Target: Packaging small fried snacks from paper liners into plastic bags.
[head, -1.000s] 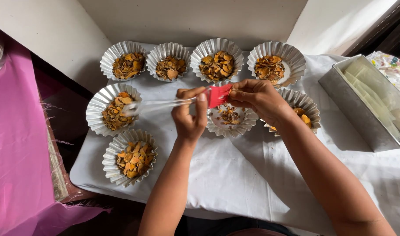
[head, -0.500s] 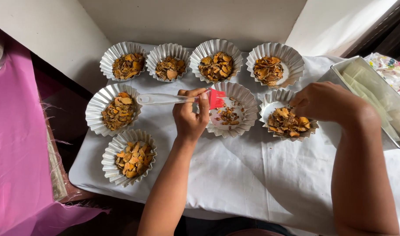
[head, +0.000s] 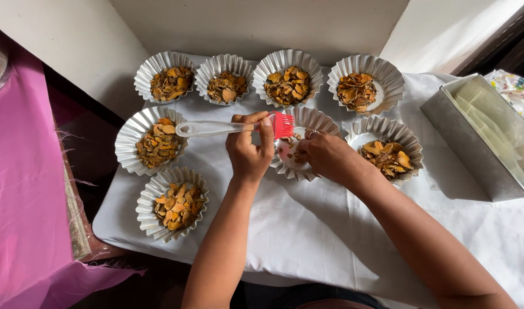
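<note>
My left hand [head: 247,151] grips a basting brush [head: 216,128] with a pale handle and red bristles, held level over the white cloth. The bristles sit above the rim of the middle fluted foil dish [head: 319,119]. My right hand [head: 326,155] reaches into that dish, fingers curled down onto the few orange-brown dried slices there. The fingertips are hidden, so I cannot tell whether they pinch any slices. Just right of it is another foil dish [head: 382,125] holding orange slices.
Several more foil dishes of dried orange slices ring the hands: a row at the back [head: 288,60] and two at the left [head: 137,123]. A rectangular metal tray [head: 474,151] stands at the right. White cloth [head: 308,229] covers the table; pink fabric [head: 16,171] hangs at the left.
My right hand has moved left from the right-hand dish back into the middle dish. My left hand has kept the brush almost in place.
</note>
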